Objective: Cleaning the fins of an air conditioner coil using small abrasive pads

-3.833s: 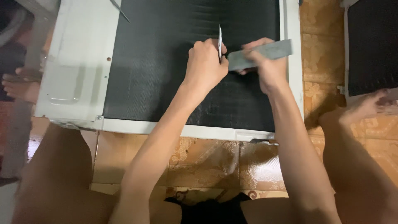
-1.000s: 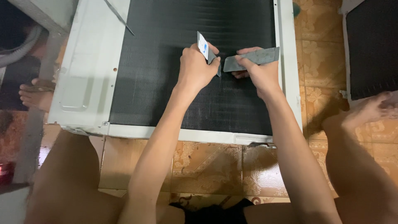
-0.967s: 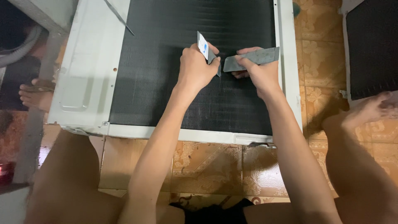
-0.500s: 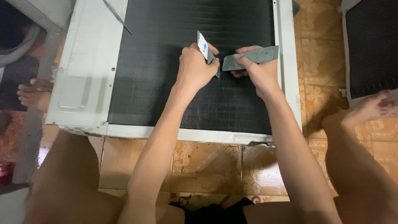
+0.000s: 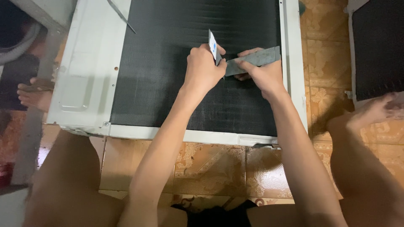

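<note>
A white-framed unit lies flat on the floor, its black finned panel [image 5: 168,75] facing up. My left hand [image 5: 203,69] grips a thin white-and-blue card [image 5: 213,45] held on edge against the fins. Beside it, my right hand [image 5: 263,72] presses a flat grey metal strip [image 5: 257,58] onto the panel, the strip reaching toward the right rim [image 5: 290,63]. The two hands almost touch near the panel's upper middle.
The unit's white metal side [image 5: 88,71] has a thin metal rod [image 5: 120,14] lying across its top. Patterned orange floor tiles [image 5: 219,164] surround it. A second black panel [image 5: 376,46] lies at right. My bare knees frame the view; another person's foot [image 5: 33,94] shows at left.
Compared with 3.8 s ago, both hands and their tools sit slightly higher and left on the panel, and the card has tilted. Over the last second almost nothing moved.
</note>
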